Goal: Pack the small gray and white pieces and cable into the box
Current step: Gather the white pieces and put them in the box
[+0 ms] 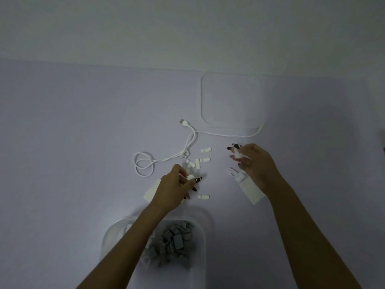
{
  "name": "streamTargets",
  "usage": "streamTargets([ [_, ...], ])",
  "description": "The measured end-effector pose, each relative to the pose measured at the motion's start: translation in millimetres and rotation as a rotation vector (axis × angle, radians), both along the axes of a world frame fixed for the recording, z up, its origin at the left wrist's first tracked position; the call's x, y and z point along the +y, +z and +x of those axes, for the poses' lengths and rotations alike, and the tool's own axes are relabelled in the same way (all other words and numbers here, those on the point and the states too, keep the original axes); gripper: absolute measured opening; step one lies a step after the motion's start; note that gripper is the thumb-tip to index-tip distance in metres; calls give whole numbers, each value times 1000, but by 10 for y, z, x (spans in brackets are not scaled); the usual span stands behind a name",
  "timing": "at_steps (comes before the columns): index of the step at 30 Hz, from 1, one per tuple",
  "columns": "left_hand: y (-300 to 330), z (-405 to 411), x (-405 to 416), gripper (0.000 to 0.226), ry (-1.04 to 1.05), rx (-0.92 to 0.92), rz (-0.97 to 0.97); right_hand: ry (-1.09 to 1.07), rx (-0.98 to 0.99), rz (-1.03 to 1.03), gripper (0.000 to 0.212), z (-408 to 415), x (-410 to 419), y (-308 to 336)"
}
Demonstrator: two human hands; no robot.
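While both arms reach out over a pale table (73, 132), the left hand (177, 187) curls its fingers round a small white piece (190, 177), pinched near the fingertips. The right hand (253, 161) holds a few white pieces (237, 154) between thumb and fingers, lifted a little off the table; how many it holds is hard to tell.

More loose white pieces (198, 162) lie scattered between the two hands, with one more (203, 197) nearer, just right of the left hand. The white cable (187, 147) lies on the far left side of the pieces, looped in a coil at its left end, its plug pointing far, and its other end running right along the near edge of a clear lid (231, 101) that lies flat on the far right.

The clear box (200, 230) stands at the near edge, under the left forearm, with a heap of gray pieces (175, 240) inside it. A white card (151, 191) shows under the left hand, and a white block (249, 189) with small white bits at its far end lies under the right wrist.
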State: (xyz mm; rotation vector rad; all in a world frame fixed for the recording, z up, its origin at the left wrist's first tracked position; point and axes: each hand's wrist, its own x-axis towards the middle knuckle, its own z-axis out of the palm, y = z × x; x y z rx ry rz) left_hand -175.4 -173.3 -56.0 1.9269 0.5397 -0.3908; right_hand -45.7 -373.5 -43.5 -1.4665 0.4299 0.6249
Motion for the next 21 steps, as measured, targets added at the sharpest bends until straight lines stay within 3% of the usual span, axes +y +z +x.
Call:
streamTargets([
  [2, 13, 14, 4, 23, 0, -3, 13, -162, 96, 275, 4, -23, -79, 98],
  [5, 30, 54, 35, 20, 27, 6, -46, -204, 99, 395, 25, -89, -284, 231],
  [8, 19, 118, 65, 9, 46, -21, -137, -106, 43, 243, 45, -178, -503, 275],
  [12, -100, 270, 105, 25, -171, -256, 243, -106, 14, 54, 43, -337, -658, 244],
  [15, -206, 430, 188, 43, -295, -198, 473, -92, 23, -31, 35, -494, -676, 213],
  [21, -285, 571, 272, 38, -362, -182, 581, -84, 70, -108, 29, -744, -609, 9],
])
